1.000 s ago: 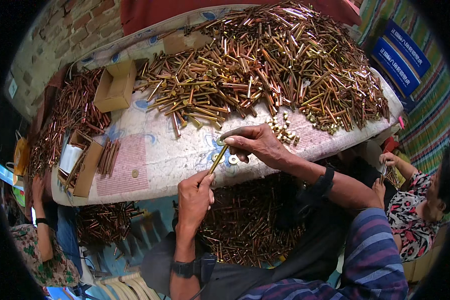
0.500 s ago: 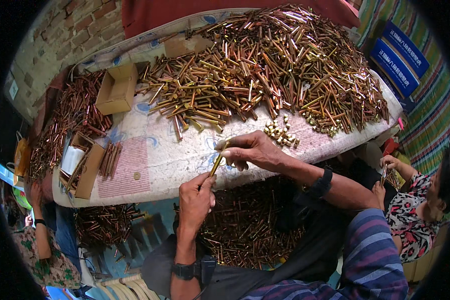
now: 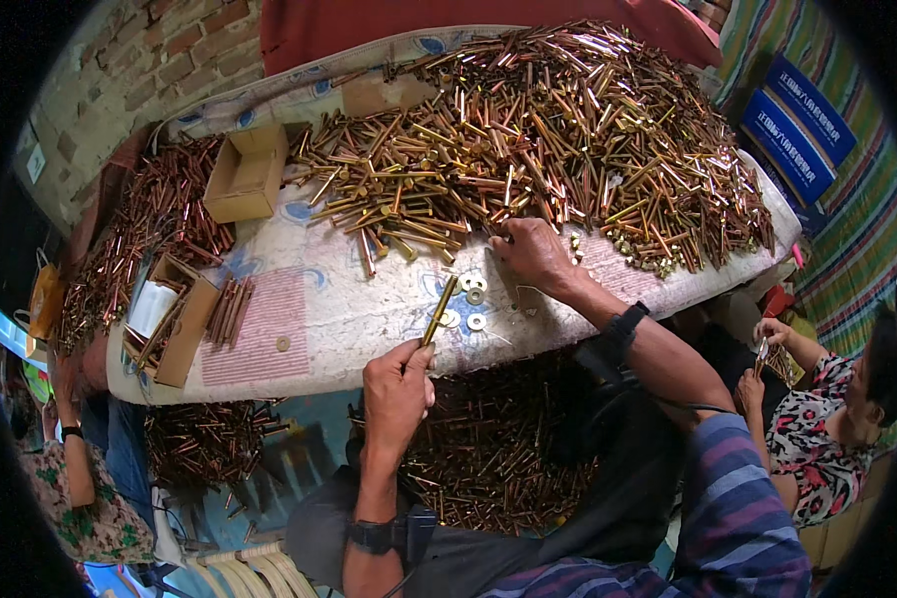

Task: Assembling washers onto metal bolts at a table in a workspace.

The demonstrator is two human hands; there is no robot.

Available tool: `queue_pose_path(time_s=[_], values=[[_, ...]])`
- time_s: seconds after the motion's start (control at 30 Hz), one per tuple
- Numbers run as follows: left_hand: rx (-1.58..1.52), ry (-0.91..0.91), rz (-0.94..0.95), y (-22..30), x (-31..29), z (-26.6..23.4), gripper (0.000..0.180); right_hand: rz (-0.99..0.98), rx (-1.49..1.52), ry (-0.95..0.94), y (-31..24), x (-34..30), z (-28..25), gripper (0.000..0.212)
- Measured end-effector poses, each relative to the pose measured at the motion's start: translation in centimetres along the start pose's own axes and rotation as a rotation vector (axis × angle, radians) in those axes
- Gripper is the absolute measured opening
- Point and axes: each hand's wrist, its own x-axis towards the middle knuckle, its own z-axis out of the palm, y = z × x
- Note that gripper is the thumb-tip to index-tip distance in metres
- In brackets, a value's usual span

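Note:
My left hand (image 3: pixel 397 391) is closed round the lower end of a brass-coloured bolt (image 3: pixel 441 307), which tilts up and to the right above the table. Several flat metal washers (image 3: pixel 476 321) lie on the cloth just right of the bolt. Farther off, my right hand (image 3: pixel 536 255) reaches to the near edge of a large heap of bolts (image 3: pixel 528 149). Its fingers curl downward and partly hide beneath the hand, so what they hold cannot be seen. A few small brass-coloured nuts (image 3: pixel 575 242) show beside its knuckles.
An empty cardboard box (image 3: pixel 246 177) stands left of the heap. Nearer, another cardboard box (image 3: pixel 191 329) holds bolts, with more bolts (image 3: pixel 231 311) beside it. Blue boxes (image 3: pixel 789 145) stand at the far right. Other people sit at both sides. More bolts (image 3: pixel 498 468) lie below the table.
My right hand has left the bolt and moved right and away to the heap's edge, uncovering the washers. My left hand still holds the bolt. The view has shifted slightly.

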Motion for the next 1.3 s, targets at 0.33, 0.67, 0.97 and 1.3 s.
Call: queue_pose_path(time_s=[0.33, 0.67, 0.97, 1.3], values=[[0.064, 0.01, 0.028, -0.3, 0.2, 0.2, 0.03, 0.113, 0.151, -0.304, 0.9, -0.2, -2.6, 0.04], [0.011, -0.057, -0.026, -0.1, 0.3, 0.9, 0.028, 0.346, 1.072, -0.437, -2.6, -3.6, -4.8, 0.045], [-0.182, -0.165, -0.119, 0.7, 0.4, 1.4, 0.028, 0.37, 1.208, -0.397, -6.0, -5.0, -4.0, 0.031], [-0.407, -0.267, -0.15, 0.9, 0.3, 1.1, 0.028, 0.276, 1.444, -0.348, -6.4, -5.7, -2.7, 0.034]])
